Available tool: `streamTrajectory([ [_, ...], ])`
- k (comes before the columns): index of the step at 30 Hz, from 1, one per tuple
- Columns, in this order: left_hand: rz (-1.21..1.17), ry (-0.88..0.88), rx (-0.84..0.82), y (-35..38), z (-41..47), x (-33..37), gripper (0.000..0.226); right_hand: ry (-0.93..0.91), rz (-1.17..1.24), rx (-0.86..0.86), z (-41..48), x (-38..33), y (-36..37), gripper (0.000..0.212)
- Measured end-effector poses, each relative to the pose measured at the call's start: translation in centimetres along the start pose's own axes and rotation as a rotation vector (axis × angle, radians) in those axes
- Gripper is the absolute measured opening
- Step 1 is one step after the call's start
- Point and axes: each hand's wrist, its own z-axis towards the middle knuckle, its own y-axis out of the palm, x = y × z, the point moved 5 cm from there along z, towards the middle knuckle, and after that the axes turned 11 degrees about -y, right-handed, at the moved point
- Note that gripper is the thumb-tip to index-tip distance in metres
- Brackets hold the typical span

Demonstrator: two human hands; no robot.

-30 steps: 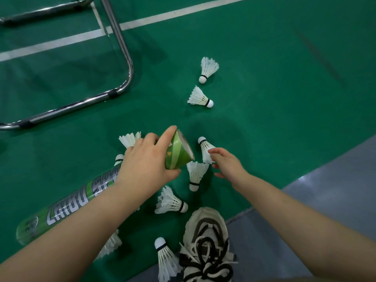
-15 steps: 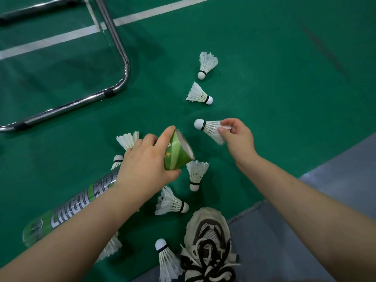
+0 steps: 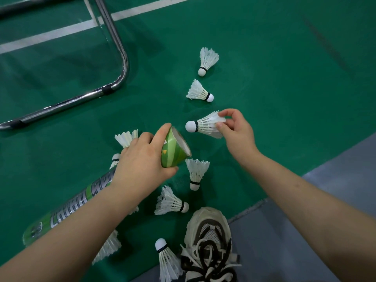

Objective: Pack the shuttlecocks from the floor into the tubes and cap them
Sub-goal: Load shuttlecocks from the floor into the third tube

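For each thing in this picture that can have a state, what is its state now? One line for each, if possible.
Green cardboard shuttlecock tube: uncapped, open end tilted up, gripped by the left hand.
White feather shuttlecock in the right hand: pinched by its feathers, cork pointing at the tube mouth, not yet inside.
Other white shuttlecocks: loose on the green floor.
White laced sneaker: laces tied.
Chrome chair frame: resting on the floor.

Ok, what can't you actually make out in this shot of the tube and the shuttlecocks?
- Inside of the tube, head view: the open mouth faces away, so how many it holds is unknown.
- Tube's far end: hidden behind the left forearm, so whether it is capped is unclear.
- Shuttlecocks under the left hand: partly covered, so the count is uncertain.
- Loose caps: none visible.
- Shuttlecock in the right hand: feather tips covered by fingers.
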Motion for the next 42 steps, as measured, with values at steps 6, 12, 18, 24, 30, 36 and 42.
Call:
streamTrajectory([
  [6, 0.004, -0.019, -0.012, -0.1, 0.0, -0.7, 0.095, -0.018, 0.082, -0.081, -0.2, -1.2, 0.5, 0.024],
  [12, 0.011, -0.023, -0.016, 0.0, 0.0, -0.9, 0.095, -0.112, 0.04, -0.311, -0.6, -3.3, 2.6, 0.027],
  [18, 0.013, -0.032, -0.01, -0.3, 0.1, -1.1, 0.095, -0.165, 0.018, -0.396, -0.9, -4.8, 3.9, 0.027],
  [24, 0.003, -0.014, -0.003, -0.4, -0.1, -0.9, 0.095, -0.137, 0.119, -0.596, -2.6, -5.8, 6.4, 0.021],
  [30, -0.023, -0.03, -0.01, -1.2, -0.2, -1.6, 0.096, -0.057, 0.082, -0.622, -2.4, -6.3, 6.8, 0.012],
  [36, 0.039, -0.026, 0.002, -2.0, -0.6, -2.7, 0.094, 0.022, 0.228, -0.922, -3.5, -6.9, 7.9, 0.023],
  [42, 0.031, 0.012, -0.002, -1.9, -1.0, -1.9, 0.091, 0.136, 0.126, -1.131, -3.9, -6.9, 9.7, 0.052],
])
